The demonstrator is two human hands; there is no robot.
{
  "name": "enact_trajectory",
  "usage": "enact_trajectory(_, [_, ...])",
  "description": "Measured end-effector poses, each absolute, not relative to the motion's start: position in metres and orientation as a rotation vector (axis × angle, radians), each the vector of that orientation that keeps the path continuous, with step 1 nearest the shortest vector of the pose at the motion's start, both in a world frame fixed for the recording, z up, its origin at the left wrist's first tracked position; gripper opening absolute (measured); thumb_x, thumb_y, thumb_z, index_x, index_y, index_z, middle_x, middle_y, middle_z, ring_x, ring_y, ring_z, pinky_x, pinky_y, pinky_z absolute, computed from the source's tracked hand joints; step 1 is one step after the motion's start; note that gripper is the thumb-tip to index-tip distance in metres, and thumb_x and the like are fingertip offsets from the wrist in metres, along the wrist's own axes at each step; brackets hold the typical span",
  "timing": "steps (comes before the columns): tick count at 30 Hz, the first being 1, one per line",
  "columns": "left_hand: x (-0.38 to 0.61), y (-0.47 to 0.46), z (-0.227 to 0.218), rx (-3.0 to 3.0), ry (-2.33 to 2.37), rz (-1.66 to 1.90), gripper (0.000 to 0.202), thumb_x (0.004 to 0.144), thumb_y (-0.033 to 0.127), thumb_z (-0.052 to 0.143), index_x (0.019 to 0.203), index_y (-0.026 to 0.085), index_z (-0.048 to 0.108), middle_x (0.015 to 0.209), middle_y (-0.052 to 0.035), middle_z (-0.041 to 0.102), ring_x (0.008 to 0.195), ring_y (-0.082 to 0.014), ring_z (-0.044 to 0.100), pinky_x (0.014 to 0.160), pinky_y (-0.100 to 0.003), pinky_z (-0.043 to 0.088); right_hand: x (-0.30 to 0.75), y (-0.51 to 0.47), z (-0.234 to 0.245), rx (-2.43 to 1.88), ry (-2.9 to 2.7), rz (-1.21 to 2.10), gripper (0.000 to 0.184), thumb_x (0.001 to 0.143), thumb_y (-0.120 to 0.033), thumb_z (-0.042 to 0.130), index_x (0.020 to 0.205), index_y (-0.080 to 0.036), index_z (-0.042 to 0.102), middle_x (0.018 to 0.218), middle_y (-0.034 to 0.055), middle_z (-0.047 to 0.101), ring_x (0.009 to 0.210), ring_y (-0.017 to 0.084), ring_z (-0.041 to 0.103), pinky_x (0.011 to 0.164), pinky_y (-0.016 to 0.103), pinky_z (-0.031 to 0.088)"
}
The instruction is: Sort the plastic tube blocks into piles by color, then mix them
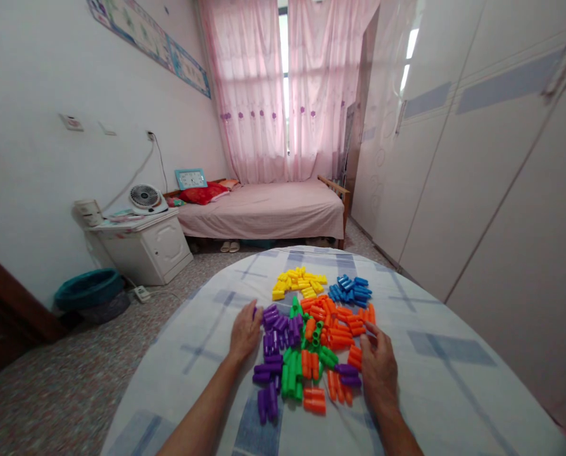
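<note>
A heap of small plastic tube blocks lies on a round table [454, 380] covered with a white and blue checked cloth. Purple blocks [276, 329] are at the left, green blocks [292, 377] in the middle, orange blocks [340, 323] at the right. A yellow group [298, 282] and a blue group [350, 290] lie farther back. My left hand [245, 330] rests at the left edge of the heap, fingers curled against the purple blocks. My right hand [378, 367] lies at the right edge, fingers bent and touching orange blocks. What either hand holds is hidden.
Beyond the table stands a bed [264, 212] with pink sheets under pink curtains. A white cabinet [143, 247] with a fan [145, 198] is at the left wall, a teal basin [89, 288] on the floor. White wardrobes [477, 158] line the right side.
</note>
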State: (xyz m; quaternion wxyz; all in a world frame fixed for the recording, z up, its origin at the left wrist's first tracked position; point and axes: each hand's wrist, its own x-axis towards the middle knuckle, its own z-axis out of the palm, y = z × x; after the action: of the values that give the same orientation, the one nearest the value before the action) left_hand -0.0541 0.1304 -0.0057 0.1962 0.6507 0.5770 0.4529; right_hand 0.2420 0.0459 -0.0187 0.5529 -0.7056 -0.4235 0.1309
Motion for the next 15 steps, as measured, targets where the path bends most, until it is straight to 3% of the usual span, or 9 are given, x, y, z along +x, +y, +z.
enact_trajectory(4, [-0.007,0.133,0.001,1.702,1.505,1.349,0.044,0.090,0.046,0.035,0.113,0.017,0.059,0.125,-0.0116,0.059,0.121,-0.0216,0.051,0.107,-0.041,0.036,0.243,0.046,-0.020,-1.661,-0.996,0.327,0.047,0.083,-0.044,0.040,0.117,-0.015,0.055,0.117,0.0111,0.056,0.105,0.024,0.054,0.095,0.036,0.039])
enact_trajectory(7, [0.017,0.135,0.010,1.625,1.419,1.358,0.049,0.092,0.047,0.028,0.106,0.015,0.062,0.113,-0.0112,0.065,0.110,-0.0200,0.058,0.101,-0.038,0.041,0.243,0.048,-0.023,-1.664,-0.989,0.312,0.046,0.082,-0.042,0.041,0.116,-0.015,0.056,0.116,0.0111,0.057,0.104,0.024,0.055,0.095,0.037,0.039])
enact_trajectory(10, [0.035,0.133,0.023,1.593,1.337,1.348,0.049,0.091,0.046,0.028,0.098,0.014,0.064,0.104,-0.0107,0.067,0.102,-0.0195,0.060,0.098,-0.036,0.043,0.244,0.049,-0.025,-1.650,-0.996,0.307,0.043,0.082,-0.041,0.042,0.114,-0.017,0.056,0.114,0.0101,0.057,0.103,0.024,0.055,0.094,0.037,0.040])
enact_trajectory(15, [0.067,0.115,0.048,1.618,1.158,1.333,0.040,0.090,0.042,0.037,0.103,0.016,0.064,0.114,-0.0092,0.064,0.110,-0.0182,0.056,0.103,-0.033,0.038,0.243,0.048,-0.025,-1.682,-1.037,0.276,0.043,0.082,-0.040,0.040,0.115,-0.016,0.055,0.114,0.0108,0.056,0.103,0.025,0.054,0.093,0.038,0.041])
